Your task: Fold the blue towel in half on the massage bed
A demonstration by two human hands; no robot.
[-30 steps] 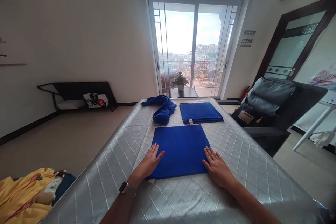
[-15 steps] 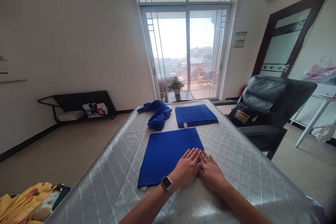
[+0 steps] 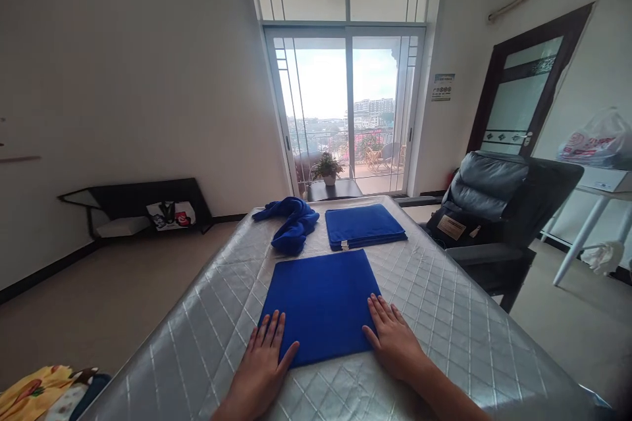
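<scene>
A flat blue folded cloth (image 3: 326, 302) lies on the silver quilted table cover (image 3: 444, 342) before me. My left hand (image 3: 263, 358) rests on its near left corner, fingers stretched out and thumb apart. At the near right edge my right hand (image 3: 392, 334) lies flat, with its fingertips on the cloth. Neither hand grips anything. Beyond the cloth, a stack of folded blue cloths (image 3: 364, 225) with a small white tag sits at the far right. To the left of that stack is a crumpled blue cloth (image 3: 290, 227).
A black armchair (image 3: 488, 204) with a dark bag stands right of the table. A potted plant (image 3: 327, 170) is on a small dark table by the glass sliding door. Yellow patterned fabric (image 3: 34, 391) lies low at the left. A black rack (image 3: 148, 204) stands by the wall.
My left hand has moved from beside my right hand to the cloth's near left corner. My right hand stays at the right edge. The view has tilted slightly upward.
</scene>
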